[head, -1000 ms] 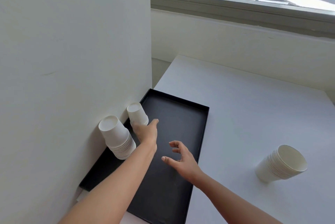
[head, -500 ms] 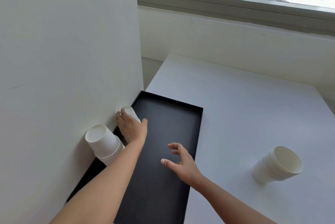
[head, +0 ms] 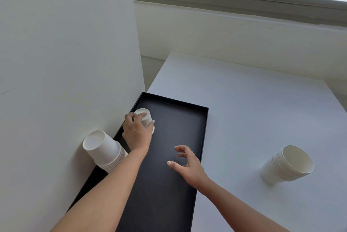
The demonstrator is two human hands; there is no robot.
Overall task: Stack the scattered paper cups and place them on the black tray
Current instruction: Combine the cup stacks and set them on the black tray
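Left hand [head: 136,131]: now clasped round upturned cup [head: 144,117], lifted clear of wall, over black tray [head: 187,137] at ten o'clock.
Right hand [head: 189,166]: fingers loosely spread, grasping nothing.
Meaning: ready for stacking.

The tray [head: 174,156] lies on the table [head: 253,119], its left edge against the wall [head: 65,53]. A cup [head: 145,118] stands upside down in its far left corner; a stack of cups [head: 104,150] sits nearer, against the wall. Another stack [head: 287,166] lies well to the right on the table
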